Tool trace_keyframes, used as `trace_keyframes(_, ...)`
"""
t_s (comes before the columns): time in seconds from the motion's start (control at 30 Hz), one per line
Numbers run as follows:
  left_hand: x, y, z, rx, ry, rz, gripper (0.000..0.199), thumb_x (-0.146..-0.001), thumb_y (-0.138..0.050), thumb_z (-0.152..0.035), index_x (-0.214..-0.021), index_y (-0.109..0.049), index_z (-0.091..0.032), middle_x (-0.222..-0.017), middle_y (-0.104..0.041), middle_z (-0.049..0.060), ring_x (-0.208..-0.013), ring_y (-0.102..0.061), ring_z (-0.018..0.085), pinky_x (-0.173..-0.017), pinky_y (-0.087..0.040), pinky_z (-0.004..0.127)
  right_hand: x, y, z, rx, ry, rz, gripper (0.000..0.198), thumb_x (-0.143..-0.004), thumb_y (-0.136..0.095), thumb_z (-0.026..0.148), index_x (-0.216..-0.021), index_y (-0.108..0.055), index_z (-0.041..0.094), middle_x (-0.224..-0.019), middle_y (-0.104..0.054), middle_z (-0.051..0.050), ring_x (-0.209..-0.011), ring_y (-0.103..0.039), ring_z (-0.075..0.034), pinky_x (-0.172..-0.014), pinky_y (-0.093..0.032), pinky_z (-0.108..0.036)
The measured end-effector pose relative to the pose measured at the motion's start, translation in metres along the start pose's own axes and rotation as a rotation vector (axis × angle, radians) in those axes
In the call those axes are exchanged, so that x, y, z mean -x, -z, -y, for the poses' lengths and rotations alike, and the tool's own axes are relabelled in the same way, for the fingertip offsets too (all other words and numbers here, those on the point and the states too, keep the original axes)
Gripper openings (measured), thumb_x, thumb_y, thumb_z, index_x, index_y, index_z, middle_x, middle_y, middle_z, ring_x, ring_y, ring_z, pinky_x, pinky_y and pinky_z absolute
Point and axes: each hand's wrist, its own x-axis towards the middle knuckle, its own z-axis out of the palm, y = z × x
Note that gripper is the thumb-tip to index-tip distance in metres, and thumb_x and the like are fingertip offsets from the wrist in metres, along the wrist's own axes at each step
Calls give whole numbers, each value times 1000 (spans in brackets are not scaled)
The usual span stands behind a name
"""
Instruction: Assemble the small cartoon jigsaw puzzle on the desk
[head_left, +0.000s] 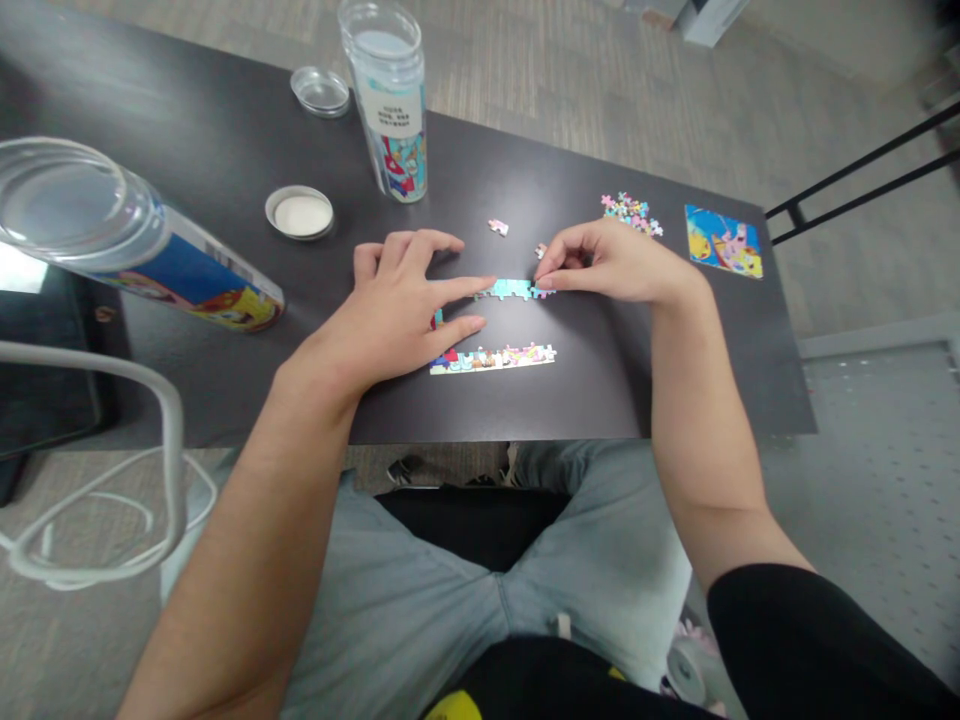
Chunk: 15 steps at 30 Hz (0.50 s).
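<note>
On the dark table lies a partly joined jigsaw puzzle [510, 289], its upper strip light blue and its lower strip [501, 358] many-coloured. My left hand [401, 300] rests over the left side with fingers spread, index fingertip and thumb touching down near the strips; it hides part of the left edge. At the right end of the upper strip my right hand [600, 262] pinches a small puzzle piece [543, 286], mostly covered by the fingertips. One loose piece [540, 251] lies just beside those fingers, and another pink-and-white piece [498, 228] sits farther back.
A heap of loose pieces [631, 212] and a picture card [724, 241] lie at the right. Two clear cylindrical containers [401, 150] stand at the left and back, with round lids [299, 213] nearby. A white cable [172, 440] hangs at the left, beside a dark tablet-like device [52, 370].
</note>
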Motion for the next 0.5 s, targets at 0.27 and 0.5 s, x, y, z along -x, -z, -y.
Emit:
trace_keyframes(0.27, 2, 2, -1, -28, -29, -1, 56, -132, -64, -69, -175, -87, -42, -196, -59, 14, -180, -49, 54, -146, -38, 80, -3, -4, 1, 66, 4, -12, 48, -85, -117, 70, -95, -92, 30, -86, -85, -2, -73, -54, -19, -68, -40, -40)
trace_keyframes(0.5, 3, 8, -9, -56, -7, 35, 48, -134, -71, -52, -177, -86, -36, -198, -55, 18, -183, -46, 51, -147, -37, 78, 1, 0, -1, 97, 6, -82, 49, -85, -115, 69, -92, -89, 29, -85, -80, -2, -74, -54, -20, -68, -40, -40)
